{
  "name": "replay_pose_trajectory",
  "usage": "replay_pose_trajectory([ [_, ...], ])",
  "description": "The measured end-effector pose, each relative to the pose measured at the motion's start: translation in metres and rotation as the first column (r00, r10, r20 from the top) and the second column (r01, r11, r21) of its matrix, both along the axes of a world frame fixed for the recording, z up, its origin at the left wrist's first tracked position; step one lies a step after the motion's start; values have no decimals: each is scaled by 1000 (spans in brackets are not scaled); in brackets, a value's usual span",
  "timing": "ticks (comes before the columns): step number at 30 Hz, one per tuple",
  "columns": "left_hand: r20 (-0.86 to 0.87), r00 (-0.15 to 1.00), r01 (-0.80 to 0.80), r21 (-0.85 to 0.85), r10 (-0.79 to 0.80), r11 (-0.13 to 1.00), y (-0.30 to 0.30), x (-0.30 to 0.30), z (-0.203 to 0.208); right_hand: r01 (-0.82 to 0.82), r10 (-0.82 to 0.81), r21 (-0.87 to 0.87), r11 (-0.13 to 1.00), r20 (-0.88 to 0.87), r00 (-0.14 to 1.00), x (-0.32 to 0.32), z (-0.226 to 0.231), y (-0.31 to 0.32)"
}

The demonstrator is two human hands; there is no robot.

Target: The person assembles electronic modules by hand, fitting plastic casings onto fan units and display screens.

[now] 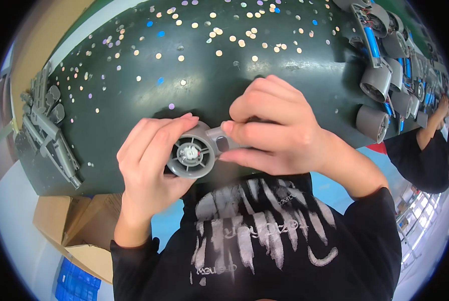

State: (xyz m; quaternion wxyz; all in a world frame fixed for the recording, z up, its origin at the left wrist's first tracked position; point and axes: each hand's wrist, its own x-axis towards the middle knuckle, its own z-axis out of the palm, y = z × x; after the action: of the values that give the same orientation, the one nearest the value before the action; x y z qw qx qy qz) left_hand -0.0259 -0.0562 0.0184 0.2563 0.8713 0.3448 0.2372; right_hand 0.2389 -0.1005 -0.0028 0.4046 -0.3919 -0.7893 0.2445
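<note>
A grey round fan housing (191, 152) with a spoked ring and a white hub is held above the near edge of the dark green table. My left hand (146, 158) wraps round its left side, thumb below and fingers over the top. My right hand (282, 123) pinches the short grey handle part (216, 134) on the housing's right, where an oval opening shows. Its thumb is at the lower side of that part, the index finger at the upper. My right fingers hide the handle's far end.
Many small round discs (219, 53) lie scattered over the dark green table (134, 100). Grey plastic shells (51, 138) are piled at the left. Similar grey housings (377, 83) with blue cylinders crowd the right, near another person's arm (432, 123). A cardboard box (49, 215) and blue crate (78, 281) stand lower left.
</note>
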Motion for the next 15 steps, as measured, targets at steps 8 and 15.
replay_pose_trajectory([
  [8, 95, 991, 101, -71, -94, 992, 16, -11, -12, 1, 4, -23, 1000, 221, 975, -12, 9, 0],
  [15, 479, 875, 325, -465, -75, 823, -6, -11, -1, -86, -22, 299, 950, 340, 940, -19, 34, -14],
])
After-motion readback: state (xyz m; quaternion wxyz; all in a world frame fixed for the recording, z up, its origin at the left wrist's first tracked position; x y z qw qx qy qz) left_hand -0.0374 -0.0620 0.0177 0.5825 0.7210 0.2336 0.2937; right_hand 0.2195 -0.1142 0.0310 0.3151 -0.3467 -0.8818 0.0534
